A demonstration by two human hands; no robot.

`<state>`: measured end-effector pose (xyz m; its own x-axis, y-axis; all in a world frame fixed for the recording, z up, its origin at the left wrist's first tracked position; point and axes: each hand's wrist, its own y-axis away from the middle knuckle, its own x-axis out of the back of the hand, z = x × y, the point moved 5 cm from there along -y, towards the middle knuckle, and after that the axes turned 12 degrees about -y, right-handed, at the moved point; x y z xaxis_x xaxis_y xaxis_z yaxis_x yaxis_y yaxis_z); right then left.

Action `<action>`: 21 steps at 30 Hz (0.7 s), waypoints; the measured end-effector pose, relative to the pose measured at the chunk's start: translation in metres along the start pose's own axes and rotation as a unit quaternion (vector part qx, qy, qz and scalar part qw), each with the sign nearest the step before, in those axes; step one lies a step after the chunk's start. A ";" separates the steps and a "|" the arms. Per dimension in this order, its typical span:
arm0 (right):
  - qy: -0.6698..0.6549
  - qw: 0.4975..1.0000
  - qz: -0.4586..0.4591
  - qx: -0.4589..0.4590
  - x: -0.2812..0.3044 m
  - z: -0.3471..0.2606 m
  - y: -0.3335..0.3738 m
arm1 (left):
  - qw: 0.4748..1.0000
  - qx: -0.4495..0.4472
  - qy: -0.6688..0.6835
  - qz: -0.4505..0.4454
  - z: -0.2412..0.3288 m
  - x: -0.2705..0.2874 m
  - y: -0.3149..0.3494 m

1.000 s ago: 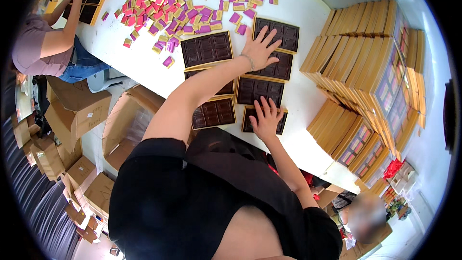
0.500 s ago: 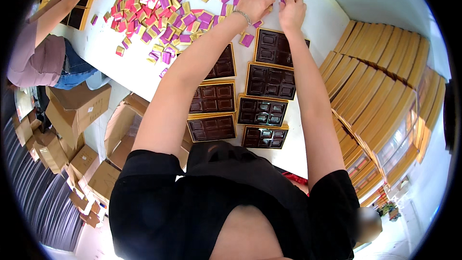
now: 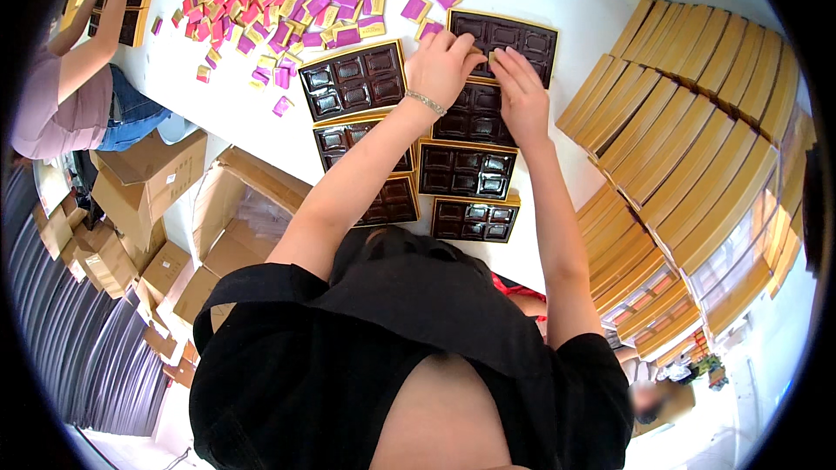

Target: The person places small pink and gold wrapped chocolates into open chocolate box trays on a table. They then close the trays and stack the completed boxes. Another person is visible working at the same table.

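Above the dark brown compartment trays in gold-edged boxes, both my hands work close together, fingertips nearly meeting. My left hand (image 3: 441,71), with a bracelet at the wrist, is pinched closed on a small gold-coloured wrapped piece, mostly hidden by its fingers. My right hand (image 3: 523,97) pinches what appears to be another small gold-edged piece. Under the fingers are the far right tray (image 3: 527,39) and the tray just nearer (image 3: 470,111). A glossy tray (image 3: 353,80) lies left of my left hand. No wrapped pieces show in the visible compartments.
Loose purple, pink and gold wrapped pieces (image 3: 287,9) spread over the white table (image 3: 218,96). Gold-edged boxes (image 3: 697,130) stand stacked at right. Open cardboard cartons (image 3: 144,187) sit lower left. Another person's arm (image 3: 96,30) reaches to trays at far left.
Both hands have come back toward me from the loose wrapped pieces to the far trays. The view has shifted, and the far left tray now shows fully.
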<state>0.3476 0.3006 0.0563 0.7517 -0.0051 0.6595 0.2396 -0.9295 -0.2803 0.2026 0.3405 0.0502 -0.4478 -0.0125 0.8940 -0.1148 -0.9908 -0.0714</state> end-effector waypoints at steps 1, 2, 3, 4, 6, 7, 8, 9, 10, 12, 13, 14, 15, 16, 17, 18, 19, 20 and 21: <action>0.022 1.000 -0.021 0.001 -0.003 -0.002 0.003 | 0.998 -0.031 -0.029 0.044 0.002 0.004 0.003; 0.031 0.999 -0.027 -0.009 -0.002 -0.003 0.007 | 0.993 -0.061 -0.058 0.088 0.002 0.007 0.006; 0.039 0.998 -0.034 -0.020 0.000 -0.007 0.010 | 0.993 -0.083 -0.066 0.052 -0.004 -0.003 0.011; 0.049 0.998 -0.040 -0.031 -0.001 -0.008 0.011 | 0.986 -0.129 -0.099 0.021 -0.001 -0.006 0.015; 0.069 0.996 -0.054 -0.023 -0.003 -0.001 0.019 | 0.961 -0.220 -0.160 -0.048 0.011 -0.008 0.035; 0.083 0.995 -0.053 -0.011 -0.002 -0.001 0.015 | 0.950 -0.225 -0.183 -0.116 0.013 -0.010 0.039; 0.097 0.994 -0.052 0.001 -0.002 -0.001 0.010 | 0.951 -0.217 -0.180 -0.127 0.014 -0.008 0.041; 0.111 0.993 -0.016 0.034 0.001 -0.004 0.002 | 0.952 -0.210 -0.177 -0.139 0.016 -0.006 0.040; 0.094 0.995 -0.003 0.037 0.001 -0.005 -0.006 | 0.952 -0.202 -0.175 -0.149 0.018 -0.006 0.039; 0.059 0.997 0.019 0.045 0.002 -0.006 -0.024 | 0.959 -0.200 -0.134 -0.149 0.021 -0.003 0.036; 0.058 0.997 0.028 0.049 0.001 -0.003 -0.037 | 0.964 -0.198 -0.110 -0.141 0.021 -0.003 0.034; 0.055 0.996 0.062 0.019 0.001 0.004 -0.052 | 0.967 -0.196 -0.088 -0.136 0.021 -0.003 0.034; 0.051 0.994 0.094 -0.011 0.000 0.011 -0.070 | 0.972 -0.194 -0.042 -0.126 0.020 -0.001 0.032; 0.045 0.990 0.126 -0.042 -0.003 0.019 -0.089 | 0.969 -0.210 -0.051 -0.121 0.021 -0.001 0.030; 0.020 0.995 0.091 -0.029 -0.012 0.025 -0.112 | 0.965 -0.228 -0.056 -0.117 0.022 -0.003 0.028; -0.007 0.998 0.058 -0.017 -0.023 0.033 -0.130 | 0.960 -0.247 -0.062 -0.115 0.022 -0.004 0.028; 0.016 0.999 0.015 0.029 -0.036 0.041 -0.140 | 0.954 -0.266 -0.093 -0.103 0.020 -0.006 0.026; 0.039 0.996 -0.026 0.079 -0.048 0.047 -0.151 | 0.960 -0.254 -0.085 -0.077 0.015 -0.003 0.024; 0.064 0.987 -0.066 0.129 -0.057 0.052 -0.155 | 0.966 -0.243 -0.077 -0.051 0.009 0.001 0.024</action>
<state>0.3001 0.4645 0.0260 0.6242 0.0480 0.7798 0.4904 -0.8011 -0.3432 0.2077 0.3156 0.0536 -0.2803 0.0242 0.9596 -0.5709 -0.8079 -0.1463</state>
